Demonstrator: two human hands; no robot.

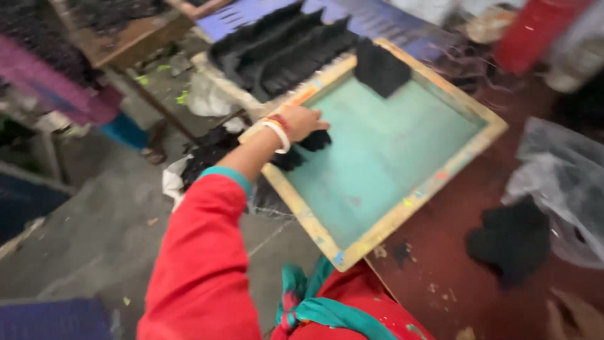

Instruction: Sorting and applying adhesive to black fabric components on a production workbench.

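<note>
— Where is the left hand (301,121)?

— At the near-left edge of the wood-framed screen (384,148) with the teal mesh, its grip closed on a small black piece of cloth (305,148) that lies on the mesh.

— And the right hand?

— Only a blurred sliver at the lower right corner (cannot tell its grip). A black block (380,68) sits on the screen's far end; another dark cloth (511,239) lies on the reddish tabletop (453,252).
</note>
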